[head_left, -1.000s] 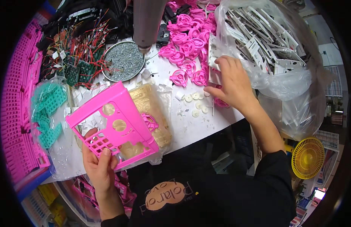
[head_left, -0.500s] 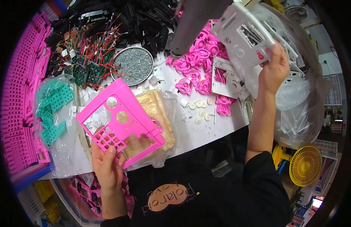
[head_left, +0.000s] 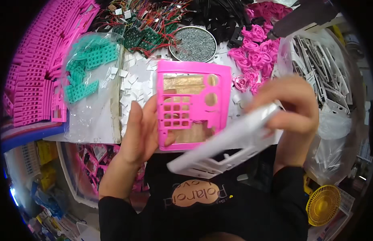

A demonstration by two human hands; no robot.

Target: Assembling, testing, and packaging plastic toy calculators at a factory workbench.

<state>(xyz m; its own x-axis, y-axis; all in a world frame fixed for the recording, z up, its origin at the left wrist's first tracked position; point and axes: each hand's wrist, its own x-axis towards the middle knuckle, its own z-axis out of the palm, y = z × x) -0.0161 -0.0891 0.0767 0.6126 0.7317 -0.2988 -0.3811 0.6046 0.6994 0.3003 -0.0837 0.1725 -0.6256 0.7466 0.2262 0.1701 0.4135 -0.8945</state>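
A pink plastic casing panel (head_left: pixel 225 96) with a square grid and round cut-outs stands in the middle. My left hand (head_left: pixel 140 128) holds it by the left edge, fingers partly hidden behind it and thumb lifted off. My right hand (head_left: pixel 295 108), slightly blurred, grips a white plastic casing panel (head_left: pixel 222 142) by its far right end. The white panel is tilted, its near corner low in front of my shirt, and it overlaps the pink panel's lower right corner in view. Through the pink panel's openings shows a tan wrapped block (head_left: pixel 184 84) on the table.
Behind are a round tray of small metal screws (head_left: pixel 192 44), wired circuit boards (head_left: pixel 142 38), black parts (head_left: pixel 214 18) and pink round parts (head_left: pixel 256 56). A dark tool (head_left: pixel 301 20) hangs at upper right. Teal keypads (head_left: pixel 92 60) and stacked pink panels (head_left: pixel 33 80) lie left; bagged white panels (head_left: pixel 321 72), right.
My right hand has brought the white panel from the upper right down toward the middle, turning it over. The pink panel has been turned more upright. The whole view has shifted.
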